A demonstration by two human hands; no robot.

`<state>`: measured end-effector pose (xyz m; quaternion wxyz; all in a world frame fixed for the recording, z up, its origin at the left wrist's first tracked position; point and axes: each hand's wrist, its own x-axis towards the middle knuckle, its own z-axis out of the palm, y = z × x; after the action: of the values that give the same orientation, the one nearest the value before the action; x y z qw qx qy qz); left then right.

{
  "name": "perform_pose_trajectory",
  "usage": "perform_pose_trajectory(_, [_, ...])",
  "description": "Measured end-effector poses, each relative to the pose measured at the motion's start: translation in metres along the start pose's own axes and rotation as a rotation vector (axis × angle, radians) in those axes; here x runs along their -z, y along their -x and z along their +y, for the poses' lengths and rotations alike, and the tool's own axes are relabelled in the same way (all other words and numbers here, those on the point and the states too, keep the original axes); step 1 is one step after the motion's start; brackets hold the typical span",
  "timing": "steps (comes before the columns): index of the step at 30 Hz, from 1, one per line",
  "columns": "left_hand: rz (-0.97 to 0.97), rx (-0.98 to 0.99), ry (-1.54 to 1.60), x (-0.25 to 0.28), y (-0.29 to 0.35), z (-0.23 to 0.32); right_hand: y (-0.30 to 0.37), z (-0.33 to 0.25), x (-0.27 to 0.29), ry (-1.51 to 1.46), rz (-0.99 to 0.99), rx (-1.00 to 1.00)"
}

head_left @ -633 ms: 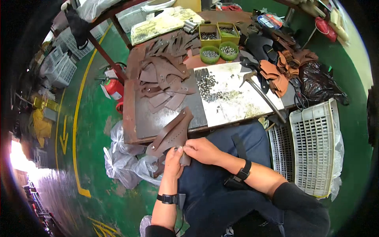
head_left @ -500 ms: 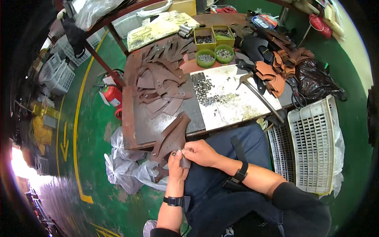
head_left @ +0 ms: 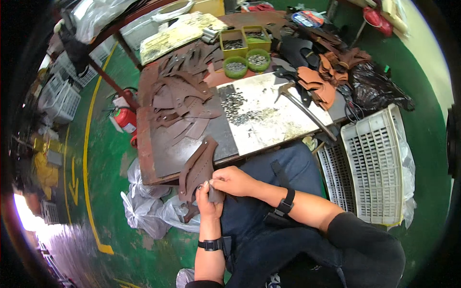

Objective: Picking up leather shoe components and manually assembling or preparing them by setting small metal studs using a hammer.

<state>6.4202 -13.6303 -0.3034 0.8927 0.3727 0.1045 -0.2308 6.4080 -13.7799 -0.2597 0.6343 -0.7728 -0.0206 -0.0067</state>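
A brown leather piece with a row of small punched holes hangs over the near edge of the bench, above my lap. My left hand grips its lower end with closed fingers, the thumb up. From the right, my right hand pinches at the same spot, fingertips against the left thumb. Anything small between the fingertips is hidden. Beyond my hands, a white board carries scattered small metal fasteners. A hammer lies across the board's right side.
Brown leather pieces are heaped on the bench's left. Green bowls and yellow boxes of small parts stand behind the board. Orange-brown leather pieces lie at right, above white plastic crates. Plastic bags sit on the floor.
The view has shifted slightly, so the bench appears further left and higher. Both hands stay together at the leather piece's lower end, with only a slight change in the fingers.
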Motion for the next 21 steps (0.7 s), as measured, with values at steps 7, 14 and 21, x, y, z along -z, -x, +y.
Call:
perform_pose_trajectory(7, [-0.119, -0.124, -0.312, -0.013, 0.006, -0.003, -0.003, -0.037, 0.043, 0.135, -0.459, -0.359])
perform_pose_trajectory(14, [-0.203, -0.121, -0.35, 0.005, -0.004, -0.011, -0.002, -0.025, 0.04, -0.024, -0.489, -0.362])
perform_pose_trajectory(21, [-0.29, 0.086, -0.486, 0.006, -0.008, 0.009, 0.0, -0.017, 0.041, -0.075, -0.447, -0.298])
